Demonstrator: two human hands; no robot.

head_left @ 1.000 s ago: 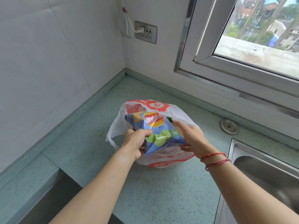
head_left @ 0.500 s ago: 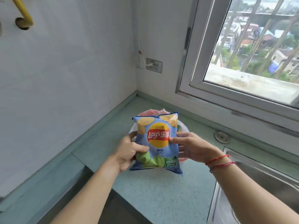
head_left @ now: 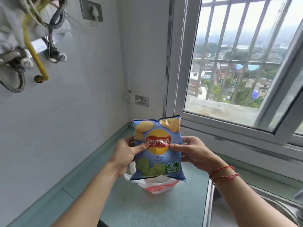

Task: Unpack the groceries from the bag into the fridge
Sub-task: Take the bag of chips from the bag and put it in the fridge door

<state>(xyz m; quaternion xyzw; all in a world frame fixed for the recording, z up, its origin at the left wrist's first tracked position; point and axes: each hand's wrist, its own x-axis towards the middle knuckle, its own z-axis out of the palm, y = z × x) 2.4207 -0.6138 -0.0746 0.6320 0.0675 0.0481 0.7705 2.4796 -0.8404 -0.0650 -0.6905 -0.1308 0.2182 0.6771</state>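
Note:
A blue bag of Lay's chips (head_left: 158, 148) is held upright in front of me, above the counter. My left hand (head_left: 126, 154) grips its left edge, thumb on the front by the logo. My right hand (head_left: 190, 151) grips the right edge the same way. Below and behind the chips, the white plastic grocery bag (head_left: 155, 185) with red print lies on the green counter (head_left: 147, 208), mostly hidden by the chips. No fridge is in view.
A steel sink (head_left: 246, 208) sits at the lower right. A window (head_left: 237, 71) with bars fills the right side. A wall socket (head_left: 142, 101) is in the corner; pipes and a yellow hose (head_left: 32, 51) hang at the upper left.
The chips came out of the grocery bag and rose higher. My right hand shifted from the bag's side to a firm grip. The view tilted up.

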